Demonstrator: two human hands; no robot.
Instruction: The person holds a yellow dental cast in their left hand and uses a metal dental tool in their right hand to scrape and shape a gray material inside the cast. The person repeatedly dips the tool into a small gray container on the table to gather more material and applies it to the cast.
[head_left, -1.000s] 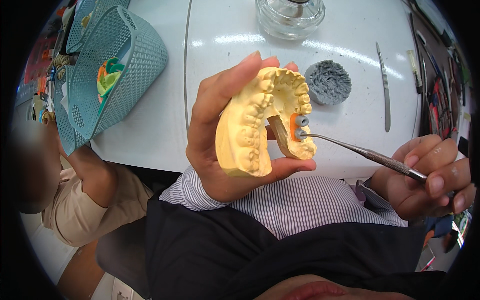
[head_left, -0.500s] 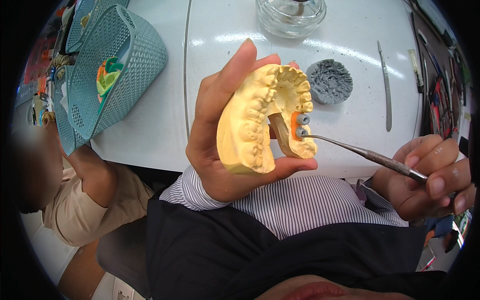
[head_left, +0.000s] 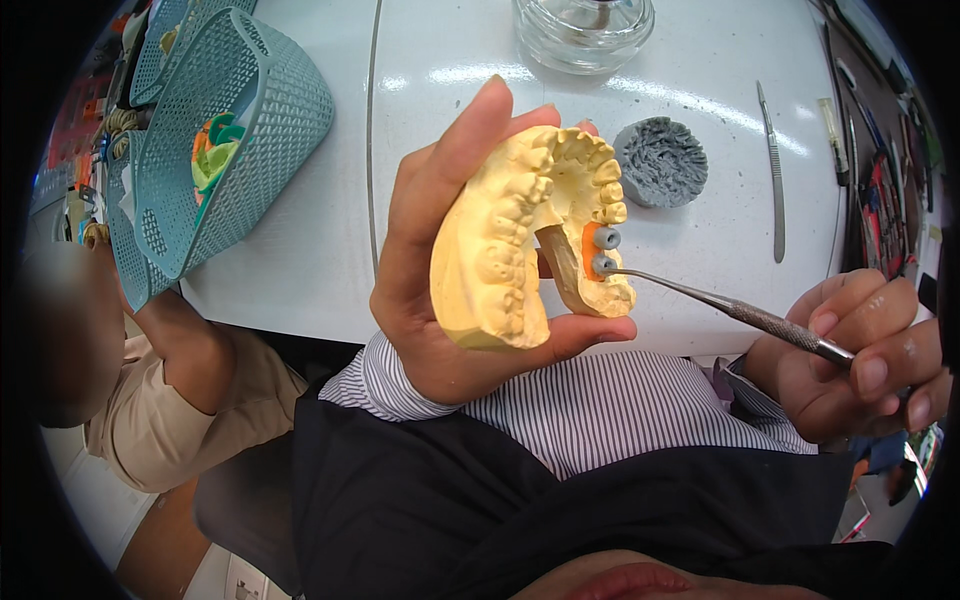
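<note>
My left hand (head_left: 420, 260) grips a yellow plaster dental model (head_left: 480, 270) above the near edge of the table, thumb along its lower side and fingers behind it. On the model's right arm, an orange patch (head_left: 590, 245) surrounds two small grey hollow posts (head_left: 606, 238). My right hand (head_left: 860, 360) is closed on the knurled handle of a thin metal dental wax carver (head_left: 765, 320). The bent tip of that tool meets the nearer grey post. Beyond the model lies a round block of grey wax (head_left: 660, 163) with a carved, rough top.
A scalpel handle with blade (head_left: 772, 180) lies at the right. A glass spirit burner (head_left: 583, 35) stands at the far side. Teal baskets (head_left: 290, 110) occupy the left, beside another person's arm (head_left: 200, 360). Several tools (head_left: 880, 160) line the right edge of the white table (head_left: 420, 60).
Almost nothing differs. The model has shifted very slightly in my left hand's grip, while the tool tip stays at the nearer grey post.
</note>
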